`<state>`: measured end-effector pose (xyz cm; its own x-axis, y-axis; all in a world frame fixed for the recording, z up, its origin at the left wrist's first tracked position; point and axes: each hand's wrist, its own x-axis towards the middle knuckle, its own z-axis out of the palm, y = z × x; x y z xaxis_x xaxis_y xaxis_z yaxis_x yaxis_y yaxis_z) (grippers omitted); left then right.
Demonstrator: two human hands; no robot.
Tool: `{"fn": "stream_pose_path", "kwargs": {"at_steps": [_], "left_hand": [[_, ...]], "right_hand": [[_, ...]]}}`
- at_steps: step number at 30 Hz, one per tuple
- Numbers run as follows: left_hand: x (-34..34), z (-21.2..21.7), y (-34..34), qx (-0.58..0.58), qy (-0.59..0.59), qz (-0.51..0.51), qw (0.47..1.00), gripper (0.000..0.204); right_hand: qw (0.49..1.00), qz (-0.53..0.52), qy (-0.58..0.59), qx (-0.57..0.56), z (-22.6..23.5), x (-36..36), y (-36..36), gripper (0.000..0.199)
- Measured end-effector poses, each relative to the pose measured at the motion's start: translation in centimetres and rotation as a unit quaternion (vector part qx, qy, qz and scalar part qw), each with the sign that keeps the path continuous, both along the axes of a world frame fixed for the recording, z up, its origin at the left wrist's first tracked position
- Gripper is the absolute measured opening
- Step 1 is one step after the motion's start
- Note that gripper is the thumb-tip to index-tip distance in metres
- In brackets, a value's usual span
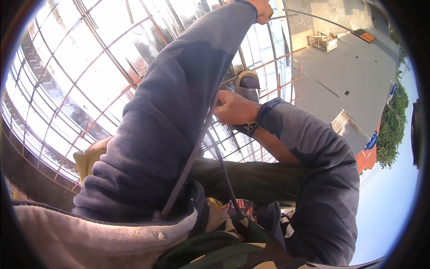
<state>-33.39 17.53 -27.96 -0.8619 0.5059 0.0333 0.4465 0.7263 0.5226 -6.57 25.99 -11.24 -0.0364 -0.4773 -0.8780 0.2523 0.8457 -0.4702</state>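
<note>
- Surface: rebar grid [106, 48], rusty and dark bars crossing above a glaring, silvery underlayer [76, 45]; much of the L half is washed out, so detail there can't be read. Grid lies under & around both hands.
- L hand [263, 10]: at top edge, partly cut off, near the grid's upper R part; fingers bent inward, opening & any held item can't be told.
- R hand [237, 108]: approx. mid-view, above the grid; fingers curled in, nearly closed as seen from the back of the hand; can't tell if anything is gripped.
- Sleeves: dk blue-grey, w/ L sleeve [179, 76] running diagonally to the top & R sleeve [329, 170] bent at the elbow.
- Foot in shoe [249, 83]: just beyond R hand, amid the bars.
- Slab [363, 67]: smooth grey, upper R, beside the grid; a few small dark openings in it.
- Crate [323, 41]: wooden, slatted, near the slab's upper L corner; orange panel [366, 36] lies farther R.
- Bkgd: outdoor site, sunlit; green trees [392, 130], red-orange roof [368, 157] & pale blue sky [389, 197] along R rim.
- Foreground: two drawstrings [186, 172] hang b/w the arms, w/ camouflage cloth [219, 249] at the lower edge.
</note>
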Motion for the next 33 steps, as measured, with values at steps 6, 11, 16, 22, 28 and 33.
{"fn": "stream_pose_path", "kwargs": {"at_steps": [6,11,16,22,28,33], "left_hand": [[-0.5,-0.2,0.5,-0.011,-0.081,0.013,0.997,0.024],[-0.6,-0.1,1.6,0.027,-0.001,-0.043,0.999,0.02],[-0.2,-1.3,1.0,-0.005,-0.012,-0.015,1.0,0.02],[0.9,0.2,0.5,0.027,-0.019,0.014,0.999,0.019],[1.0,0.5,0.1,0.029,-0.002,-0.014,0.999,0.017],[0.4,-0.8,1.4,0.029,0.009,-0.001,1.0,0.018]], "right_hand": [[0.861,0.168,0.453,0.16,7.4,-13.1,9.5,0.046],[0.723,0.271,0.591,0.235,5.0,-20.8,15.3,0.025],[0.616,0.38,0.618,0.307,2.7,-20.7,11.4,0.022],[0.553,0.438,0.601,0.375,2.9,-20.2,9.8,0.029],[0.517,0.47,0.626,0.347,3.1,-19.4,10.4,0.027],[0.575,0.457,0.53,0.424,4.0,-18.2,7.0,0.03]]}}
